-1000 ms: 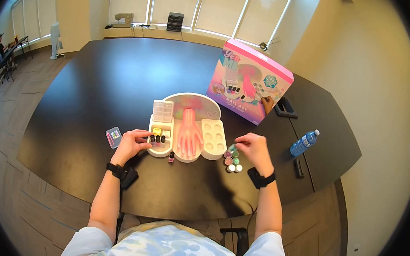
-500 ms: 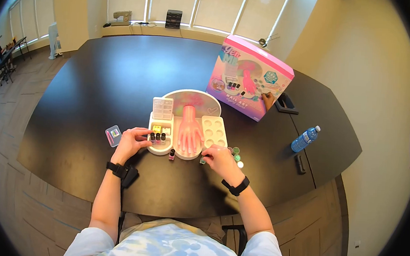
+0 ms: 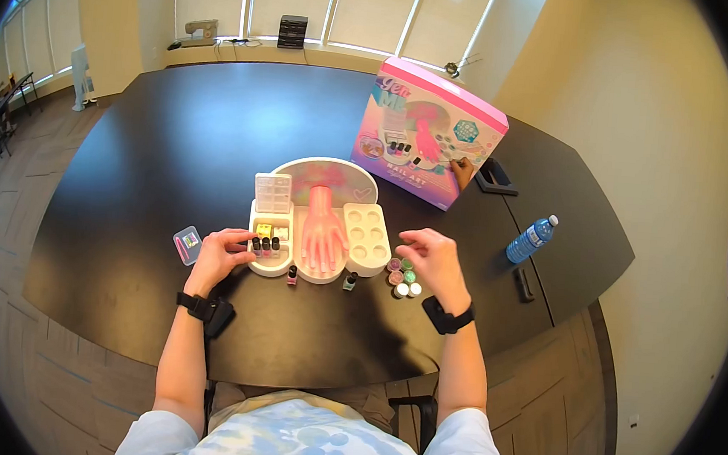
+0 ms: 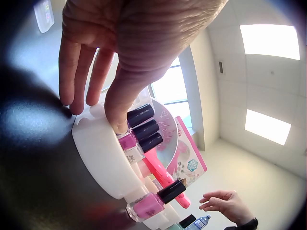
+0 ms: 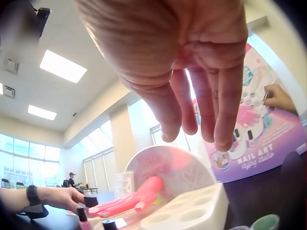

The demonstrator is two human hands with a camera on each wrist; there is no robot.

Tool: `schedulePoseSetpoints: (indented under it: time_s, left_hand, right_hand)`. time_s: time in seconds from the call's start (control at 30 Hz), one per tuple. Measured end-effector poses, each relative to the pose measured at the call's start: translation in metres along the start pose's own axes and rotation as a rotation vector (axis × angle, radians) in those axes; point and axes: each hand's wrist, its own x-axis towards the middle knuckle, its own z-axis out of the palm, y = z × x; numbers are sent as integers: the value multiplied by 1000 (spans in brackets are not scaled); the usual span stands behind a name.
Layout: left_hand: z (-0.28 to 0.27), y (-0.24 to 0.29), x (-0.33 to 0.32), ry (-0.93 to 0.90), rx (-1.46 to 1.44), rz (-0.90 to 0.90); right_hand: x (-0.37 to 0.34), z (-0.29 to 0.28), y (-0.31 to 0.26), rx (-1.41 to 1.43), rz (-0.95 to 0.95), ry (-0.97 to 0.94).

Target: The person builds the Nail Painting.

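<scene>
My left hand [image 3: 221, 255] rests at the left end of a white nail-art stand [image 3: 363, 262], fingers straight along its outer side. In the left wrist view its thumb touches the rim beside nail polish bottles [image 4: 144, 129] with black caps. A pink model hand [image 3: 322, 233] lies in the stand's middle. On the table in front stand a pink nail polish bottle [image 3: 293, 276] and a teal nail polish bottle [image 3: 349, 281]. My right hand [image 3: 434, 263] holds nothing; it hovers, fingers loosely bent, above several small glitter pots [image 3: 396, 278] right of the stand.
A large nail art box [image 3: 422, 138] stands behind the stand, to the right. Farther right is a blue water bottle [image 3: 531, 239]. A small clear case [image 3: 186, 245] lies left of my left hand. The stand's right part has round wells [image 5: 192, 213].
My right hand carried the teal nail polish bottle left to the stand's front, let it go there, and moved back right over the pots. The left hand stayed at the stand.
</scene>
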Motion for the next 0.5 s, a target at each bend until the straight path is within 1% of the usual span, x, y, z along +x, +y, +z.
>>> schedulePoseSetpoints:
  time_s: [0.1,0.2,0.27,0.37,0.4,0.5]
  left_hand:
    - [0,-4,0,-2,-29,-5]
    - [1,6,-3,9,-3,-5]
    - [1,4,-3,3,-13,-6]
    - [1,-1,0,-7,-20,-4]
    - [1,-3,0,-10,-17,-1]
    - [1,-9,2,-11,-33,17]
  right_hand:
    - [2,-16,23,-41,67,68]
    - [1,-25,44,-101,107,49]
    - [-1,-24,57,-107,133,38]
    - [-2,-18,67,-154,274,-106]
    - [-4,-16,68,-155,277,-105]
    - [-7,-8,65,-227,265,-235]
